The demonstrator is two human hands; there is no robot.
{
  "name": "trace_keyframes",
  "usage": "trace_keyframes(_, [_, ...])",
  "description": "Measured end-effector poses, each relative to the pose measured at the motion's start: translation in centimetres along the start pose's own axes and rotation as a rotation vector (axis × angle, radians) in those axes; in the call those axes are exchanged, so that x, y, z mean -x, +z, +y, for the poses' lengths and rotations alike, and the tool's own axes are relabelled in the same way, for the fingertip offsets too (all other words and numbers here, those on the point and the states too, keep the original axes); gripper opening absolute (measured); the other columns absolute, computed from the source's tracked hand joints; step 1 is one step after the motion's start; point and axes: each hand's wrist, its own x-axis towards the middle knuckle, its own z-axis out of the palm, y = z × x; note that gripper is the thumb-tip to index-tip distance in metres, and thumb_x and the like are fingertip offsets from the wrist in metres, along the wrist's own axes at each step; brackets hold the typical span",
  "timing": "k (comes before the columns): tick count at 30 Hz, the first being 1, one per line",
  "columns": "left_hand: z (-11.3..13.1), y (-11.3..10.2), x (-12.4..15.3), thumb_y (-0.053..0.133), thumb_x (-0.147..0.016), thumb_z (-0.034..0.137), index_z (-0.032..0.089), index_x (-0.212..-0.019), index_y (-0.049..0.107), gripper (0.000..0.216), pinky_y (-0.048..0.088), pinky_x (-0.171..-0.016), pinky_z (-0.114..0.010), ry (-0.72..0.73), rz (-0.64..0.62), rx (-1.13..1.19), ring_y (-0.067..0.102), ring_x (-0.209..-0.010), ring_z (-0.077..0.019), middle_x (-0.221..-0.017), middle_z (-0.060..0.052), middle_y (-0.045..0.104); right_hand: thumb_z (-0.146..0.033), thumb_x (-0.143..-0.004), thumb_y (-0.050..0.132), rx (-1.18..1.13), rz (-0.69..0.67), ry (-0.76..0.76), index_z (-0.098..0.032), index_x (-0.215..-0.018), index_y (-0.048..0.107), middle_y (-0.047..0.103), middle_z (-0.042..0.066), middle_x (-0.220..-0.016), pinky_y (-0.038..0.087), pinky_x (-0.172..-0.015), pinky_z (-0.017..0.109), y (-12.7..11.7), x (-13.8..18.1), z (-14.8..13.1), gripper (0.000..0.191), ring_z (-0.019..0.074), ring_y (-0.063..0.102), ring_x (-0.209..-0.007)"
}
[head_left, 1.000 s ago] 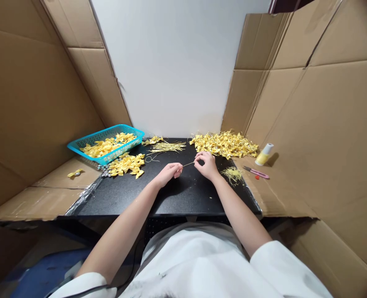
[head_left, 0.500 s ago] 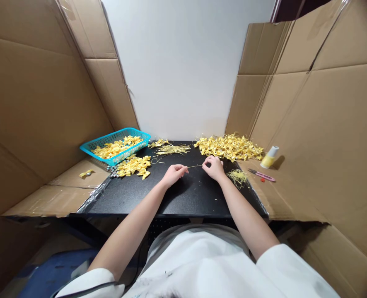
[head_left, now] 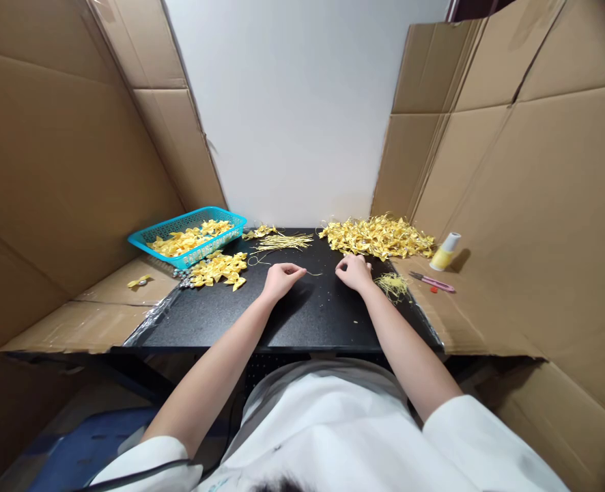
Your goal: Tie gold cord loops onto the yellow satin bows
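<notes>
Strand: a thin yellow strand (head_left: pixel 313 274) ran from the left hand's fingertips over the middle of the black tabletop (head_left: pixel 220 324), its other end stopping short of the right hand
Left hand: the left hand (head_left: pixel 282 280), above the tabletop's middle, pinched the strand narrowly between thumb and forefinger
Right hand: the right hand (head_left: pixel 354 275), right of the tabletop's middle, curled with thumb and forefinger close together; from where I stood, I could not tell whether anything lay between them
Worker: a person in a white shirt (head_left: pixel 323 410) sat at the tabletop's near edge, both forearms reaching over it
Basket: a turquoise basket (head_left: pixel 210 250) of yellow bows stood at the tabletop's far left corner; a loose pile of bows (head_left: pixel 218 268) lay just in front of it, silvery beads (head_left: pixel 184 276) beside them
Bundle: cut yellow strands (head_left: pixel 285 242) lay together near the tabletop's far edge
Heap: a large mass of yellow pieces (head_left: pixel 377 236) covered the tabletop's far right corner; a tangle of thread scraps (head_left: pixel 393 285) lay nearer, by its right edge
Cardboard: right of the tabletop stood a thread spool (head_left: pixel 444 253); near it lay pink-handled snips (head_left: pixel 432 281) and a small red piece (head_left: pixel 434 290); left of the tabletop lay a single bow (head_left: pixel 139 281)
</notes>
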Motion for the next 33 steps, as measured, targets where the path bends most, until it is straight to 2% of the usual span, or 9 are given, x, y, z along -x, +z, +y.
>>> trace_keyframes(2, [0.1, 0.0, 0.1, 0.069, -0.068, 0.047, 0.016, -0.070, 0.076, 0.032, 0.036, -0.055, -0.026, 0.015, -0.011, -0.002, 0.053, -0.056, -0.0141, -0.060, -0.002, 0.067, -0.019, -0.075, 0.064, -0.054, 0.027, -0.048, -0.021, -0.075, 0.074, 0.068, 0.010, -0.107, 0.038, -0.093, 0.055, 0.0, 0.0, -0.4, 0.010, 0.0342, 0.052, -0.113])
trace_keyframes(5, [0.5, 0.0, 0.2, 0.070, -0.066, 0.046, 0.015, -0.069, 0.075, 0.031, 0.035, -0.054, -0.025, 0.047, -0.037, 0.004, 0.050, -0.054, -0.0129, -0.057, -0.002, 0.065, -0.021, -0.076, 0.068, -0.176, -0.019, -0.218, -0.025, -0.091, 0.075, 0.069, 0.005, -0.114, 0.041, -0.099, 0.044, 0.4, 0.4, -1.7, 0.017, 0.0250, 0.057, -0.112])
trace_keyframes(7, [0.7, 0.0, 0.3, 0.072, -0.065, 0.045, 0.016, -0.068, 0.075, 0.029, 0.035, -0.054, -0.025, 0.073, -0.054, 0.013, 0.049, -0.055, -0.0127, -0.057, -0.001, 0.065, -0.019, -0.072, 0.072, -0.250, -0.084, -0.330, -0.027, -0.092, 0.075, 0.071, 0.002, -0.110, 0.044, -0.098, 0.038, 1.0, 0.8, -2.5, 0.021, 0.0202, 0.061, -0.107])
trace_keyframes(10, [0.8, 0.1, 0.4, 0.073, -0.064, 0.043, 0.016, -0.066, 0.074, 0.028, 0.034, -0.053, -0.025, 0.096, -0.072, 0.031, 0.048, -0.055, -0.0123, -0.057, -0.001, 0.064, -0.016, -0.072, 0.072, -0.327, -0.127, -0.398, -0.026, -0.085, 0.077, 0.076, 0.002, -0.095, 0.049, -0.090, 0.036, 2.0, 1.4, -3.1, 0.017, 0.0195, 0.066, -0.095])
trace_keyframes(19, [0.6, -0.1, 0.3, 0.072, -0.065, 0.049, 0.014, -0.074, 0.078, 0.037, 0.043, -0.060, -0.026, 0.030, -0.203, 0.111, 0.059, -0.061, -0.0155, -0.070, -0.007, 0.073, -0.023, -0.072, 0.072, -0.499, -0.119, -0.418, -0.025, -0.079, 0.078, 0.075, 0.002, -0.079, 0.052, -0.074, 0.032, 2.3, 1.6, -2.8, 0.009, 0.0187, 0.068, -0.074])
trace_keyframes(23, [0.9, 0.0, 0.5, 0.071, -0.067, 0.050, 0.014, -0.075, 0.079, 0.038, 0.043, -0.058, -0.027, -0.001, -0.243, 0.045, 0.059, -0.059, -0.0162, -0.067, -0.007, 0.072, -0.023, -0.072, 0.071, -0.535, -0.120, -0.416, -0.026, -0.071, 0.077, 0.074, 0.002, -0.075, 0.050, -0.072, 0.031, 2.3, 1.7, -2.9, 0.007, 0.0179, 0.067, -0.070])
trace_keyframes(26, [1.1, -0.1, 0.3, 0.069, -0.071, 0.049, 0.015, -0.086, 0.079, 0.038, 0.046, -0.063, -0.027, 0.005, -0.235, -0.047, 0.063, -0.066, -0.0182, -0.075, -0.007, 0.075, -0.024, -0.071, 0.071, -0.559, -0.063, -0.363, -0.025, -0.069, 0.076, 0.073, 0.002, -0.072, 0.049, -0.075, 0.033, 2.3, 1.7, -2.8, 0.006, 0.0186, 0.065, -0.071])
trace_keyframes(29, [0.9, -1.6, 0.0, 0.067, -0.074, 0.047, 0.018, -0.094, 0.077, 0.037, 0.048, -0.071, -0.029, 0.008, -0.161, -0.213, 0.066, -0.078, -0.0216, -0.086, -0.008, 0.075, -0.028, -0.072, 0.067, -0.609, 0.058, -0.255, -0.023, -0.068, 0.071, 0.073, 0.003, -0.076, 0.047, -0.083, 0.036, 1.9, 1.4, -2.7, 0.008, 0.0208, 0.064, -0.080])
trace_keyframes(33, [-0.5, -6.3, 0.6, 0.072, -0.067, 0.035, 0.019, -0.085, 0.074, 0.024, 0.046, -0.082, -0.039, -0.025, 0.033, -0.550, 0.060, -0.099, -0.0338, -0.098, -0.014, 0.071, -0.038, -0.079, 0.057, -0.755, 0.136, -0.120, -0.022, -0.070, 0.063, 0.072, 0.003, -0.080, 0.048, -0.081, 0.034, 1.4, 0.6, -2.4, 0.019, 0.0195, 0.064, -0.081])
